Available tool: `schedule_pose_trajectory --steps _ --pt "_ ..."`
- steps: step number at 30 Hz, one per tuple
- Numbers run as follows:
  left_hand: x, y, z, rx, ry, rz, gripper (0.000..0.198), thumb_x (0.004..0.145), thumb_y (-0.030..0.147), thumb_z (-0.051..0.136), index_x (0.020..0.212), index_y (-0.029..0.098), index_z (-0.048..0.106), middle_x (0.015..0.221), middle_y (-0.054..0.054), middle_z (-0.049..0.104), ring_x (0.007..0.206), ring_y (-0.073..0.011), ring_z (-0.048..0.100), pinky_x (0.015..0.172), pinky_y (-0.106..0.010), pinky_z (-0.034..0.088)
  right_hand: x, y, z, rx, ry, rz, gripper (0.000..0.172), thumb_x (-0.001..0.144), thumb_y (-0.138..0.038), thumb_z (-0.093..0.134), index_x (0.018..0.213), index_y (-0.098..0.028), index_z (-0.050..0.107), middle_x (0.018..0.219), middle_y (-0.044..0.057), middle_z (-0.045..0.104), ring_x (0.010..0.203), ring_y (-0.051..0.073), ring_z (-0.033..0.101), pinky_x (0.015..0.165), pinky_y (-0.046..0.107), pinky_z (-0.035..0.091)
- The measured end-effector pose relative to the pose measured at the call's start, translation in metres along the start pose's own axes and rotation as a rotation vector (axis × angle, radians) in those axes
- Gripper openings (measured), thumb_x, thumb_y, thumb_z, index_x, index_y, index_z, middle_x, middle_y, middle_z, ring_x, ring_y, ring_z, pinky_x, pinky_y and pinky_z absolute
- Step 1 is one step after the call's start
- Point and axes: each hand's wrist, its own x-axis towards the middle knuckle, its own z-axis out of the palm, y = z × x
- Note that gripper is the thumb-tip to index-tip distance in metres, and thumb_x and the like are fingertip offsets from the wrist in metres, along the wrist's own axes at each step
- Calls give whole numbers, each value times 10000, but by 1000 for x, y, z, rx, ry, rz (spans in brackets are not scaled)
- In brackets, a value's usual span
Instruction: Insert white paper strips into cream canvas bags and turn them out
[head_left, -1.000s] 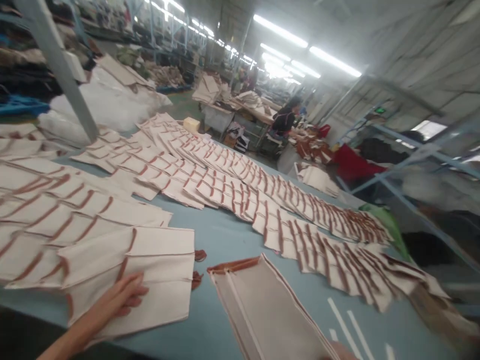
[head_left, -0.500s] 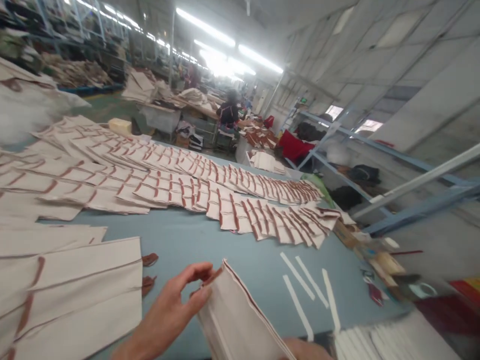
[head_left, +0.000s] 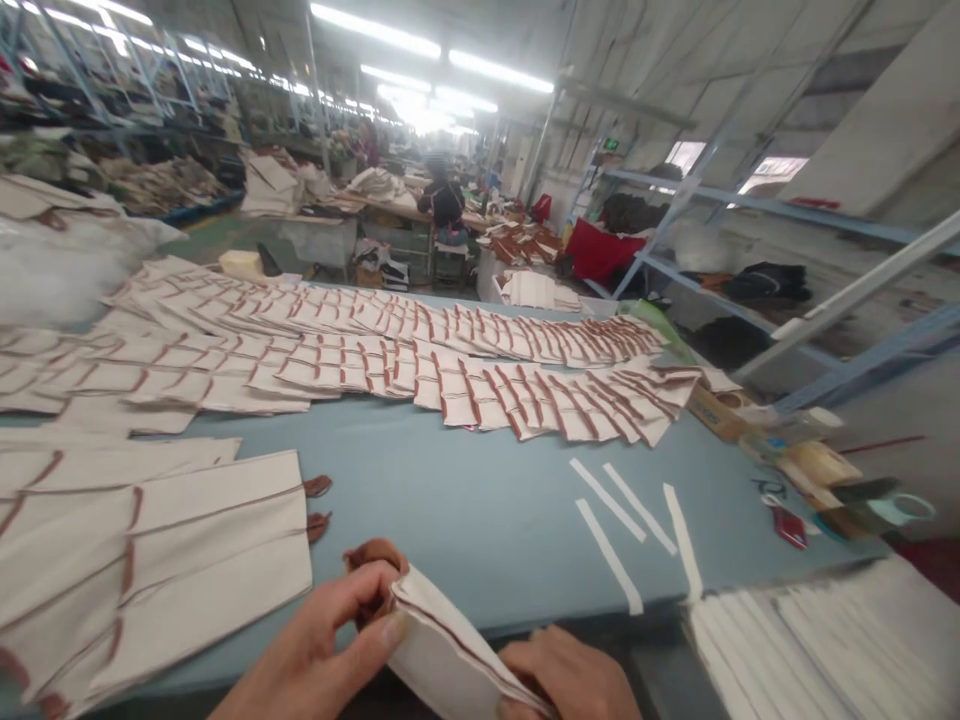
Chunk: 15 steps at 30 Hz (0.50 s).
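My left hand is closed on the upper end of a folded cream fabric piece with dark brown seam edges. A brown strap or loop sticks out at that end, beside my fingers. Lower down, my right hand grips the other end of the same piece, its fingers curled round the edge. The piece is tilted, held at the table's near edge. Left of my left hand lies a stack of cream fabric pieces with brown strips and brown tabs at its end.
Two long rows of overlapping cream pieces cross the blue table. Several white strips lie at right, near a stack of white material. Scissors, tape and boxes line the right edge. A person sits further back.
My right hand has come further into view on the fabric piece. The piece has tipped lower, and the brown strap shows more plainly by my left hand. The camera view has shifted.
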Motion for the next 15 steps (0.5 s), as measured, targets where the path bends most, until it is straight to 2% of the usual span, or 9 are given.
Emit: schedule_pose_trajectory --steps 2,4,6,7,9,11,13,15 --pt "-9 8 5 47 86 -6 442 1021 635 668 813 246 634 922 5 637 897 -224 578 820 -264 492 13 -9 -7 222 -118 88 650 1179 -767 431 1007 -253 790 724 27 711 598 188 623 592 290 461" --pt "-17 14 8 97 128 9 435 995 611 685 757 254 617 858 10 626 858 -224 569 795 -264 487 33 -24 -18 431 -210 181 636 1102 -844 552 1088 -257 798 841 39 742 719 205 663 722 287 545" --pt "-23 19 7 154 124 25 413 991 586 692 745 258 649 817 8 654 832 -230 584 786 -270 492 59 -44 -27 556 -247 301 535 1037 -792 726 1087 -265 796 931 44 751 845 225 680 851 304 574" --pt "-26 21 6 178 110 28 400 992 576 700 748 260 677 814 4 687 830 -234 607 788 -274 497 73 -54 -29 585 -263 380 485 1002 -746 805 1075 -267 786 972 44 750 911 234 677 869 300 572" --pt "-30 25 2 198 90 21 395 997 580 718 761 263 727 821 -3 738 826 -241 648 785 -282 507 101 -73 -29 667 -359 515 354 976 -587 880 1031 -260 756 981 21 730 929 214 653 824 272 548" --pt "-35 30 0 175 95 9 418 983 612 743 755 262 747 799 -1 732 806 -237 651 764 -279 510 123 -85 -24 828 -452 533 275 938 -450 869 941 -233 700 827 -22 658 776 166 574 700 250 480" --pt "-39 33 -2 147 129 3 438 964 635 759 738 259 744 775 9 692 786 -225 630 744 -264 512 136 -90 -16 954 -497 527 284 910 -421 840 884 -229 633 737 -56 586 693 138 507 633 238 412" --pt "-43 32 -6 155 161 2 437 948 639 764 731 260 749 778 13 682 788 -220 626 750 -250 526 141 -90 -8 1031 -523 546 372 912 -492 852 867 -234 589 713 -73 546 666 124 476 614 232 381"
